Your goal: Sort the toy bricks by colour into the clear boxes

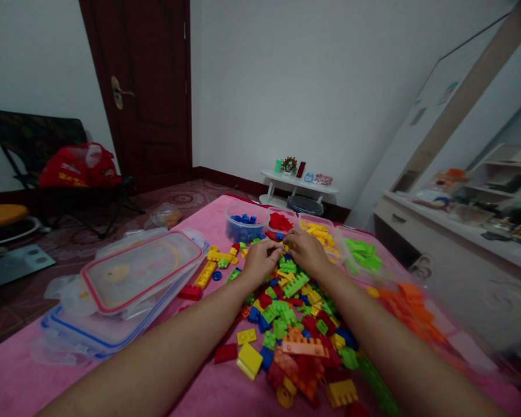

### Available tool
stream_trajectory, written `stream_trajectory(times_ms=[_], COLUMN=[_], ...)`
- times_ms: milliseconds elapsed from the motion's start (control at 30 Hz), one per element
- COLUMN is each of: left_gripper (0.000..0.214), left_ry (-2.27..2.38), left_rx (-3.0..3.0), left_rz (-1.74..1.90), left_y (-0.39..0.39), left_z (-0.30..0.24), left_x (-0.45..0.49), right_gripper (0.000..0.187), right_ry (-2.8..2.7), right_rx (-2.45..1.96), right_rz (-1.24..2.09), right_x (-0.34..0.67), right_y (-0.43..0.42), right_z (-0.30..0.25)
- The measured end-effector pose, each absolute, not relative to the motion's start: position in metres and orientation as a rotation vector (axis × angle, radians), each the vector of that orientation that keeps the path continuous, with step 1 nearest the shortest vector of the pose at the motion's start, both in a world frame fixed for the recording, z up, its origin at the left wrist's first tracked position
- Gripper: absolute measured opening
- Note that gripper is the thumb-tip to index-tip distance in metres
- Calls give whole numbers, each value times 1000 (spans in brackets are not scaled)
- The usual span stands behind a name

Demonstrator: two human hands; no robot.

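Observation:
Both my arms reach forward over a pile of mixed plastic building bricks (295, 330) on a pink cloth (21, 382). My left hand (260, 260) and my right hand (306, 250) meet at the far end of the pile, fingers curled down and pinched together on small bricks I cannot make out. Just beyond them stand a round tub of blue bricks (245, 223), a container of red bricks (280, 222), a container of yellow bricks (319, 231) and a container of green bricks (364, 255).
Stacked clear container lids (139, 272) lie at the left on the pink cloth. Orange bricks (417, 313) sit at the right edge. A dark door (147, 87), a folding chair with a red bag (78, 165), a small white table (299, 182) and a white dresser (460, 260) surround the surface.

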State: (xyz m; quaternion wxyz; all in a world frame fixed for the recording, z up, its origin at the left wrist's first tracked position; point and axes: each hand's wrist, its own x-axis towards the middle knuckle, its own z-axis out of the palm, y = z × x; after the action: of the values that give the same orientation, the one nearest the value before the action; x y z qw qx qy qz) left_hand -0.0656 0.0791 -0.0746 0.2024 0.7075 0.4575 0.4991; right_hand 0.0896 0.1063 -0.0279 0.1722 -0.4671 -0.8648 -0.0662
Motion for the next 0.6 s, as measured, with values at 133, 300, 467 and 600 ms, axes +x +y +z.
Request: stream_trajectory(times_ms=[133,300,467,600], left_gripper=[20,20,20,24], left_ry=[1301,1308,1319,1230], left_rx=[2022,2044,2019,1935], left_rz=[1343,1295,1276,1254], left_y=[77,77,78,78], left_z=[-72,-71,-70,-60], left_x=[-66,-65,-65,-65], right_gripper=[17,23,24,21], right_ry=[-2300,-1887,-1701,-1868], right_rx=[-1385,-1449,-1398,-1583], right_rz=[-65,297,453,325], right_x=[94,105,124,137], right_y=[95,79,67,64], right_z=[-32,-42,-24,-16])
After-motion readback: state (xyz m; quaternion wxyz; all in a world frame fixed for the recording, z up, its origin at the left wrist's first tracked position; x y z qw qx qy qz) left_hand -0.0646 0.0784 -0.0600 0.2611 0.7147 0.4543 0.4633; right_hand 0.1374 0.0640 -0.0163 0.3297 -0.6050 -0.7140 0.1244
